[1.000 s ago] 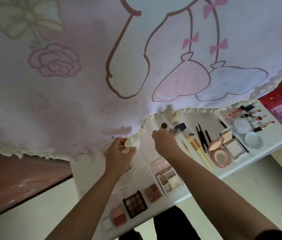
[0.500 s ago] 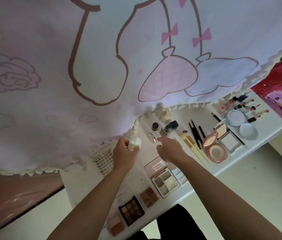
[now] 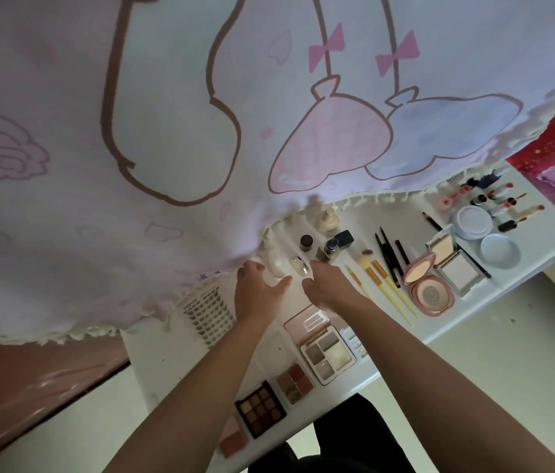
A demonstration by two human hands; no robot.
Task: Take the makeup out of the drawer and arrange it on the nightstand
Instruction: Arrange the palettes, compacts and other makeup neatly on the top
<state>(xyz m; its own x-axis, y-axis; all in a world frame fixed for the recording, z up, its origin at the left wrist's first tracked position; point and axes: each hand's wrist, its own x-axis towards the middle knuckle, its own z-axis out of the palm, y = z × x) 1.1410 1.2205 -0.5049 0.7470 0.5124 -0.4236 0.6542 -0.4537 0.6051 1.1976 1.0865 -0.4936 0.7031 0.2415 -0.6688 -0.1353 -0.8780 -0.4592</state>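
We had left hand (image 3: 256,292) spread and empty, right hand (image 3: 324,287) empty too, both beside the white puff (image 3: 276,265) lying at the nightstand (image 3: 521,268) back edge, under the curtain (image 3: 201,114) fringe.

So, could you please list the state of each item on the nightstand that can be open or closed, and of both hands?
Round pink compact: open, lid raised.
Square powder compact: open.
Four-pan eyeshadow palette: open, lid flat.
Nine-pan palette: open.
Left hand: open, holding nothing.
Right hand: fingers at a small pale item; grip unclear.
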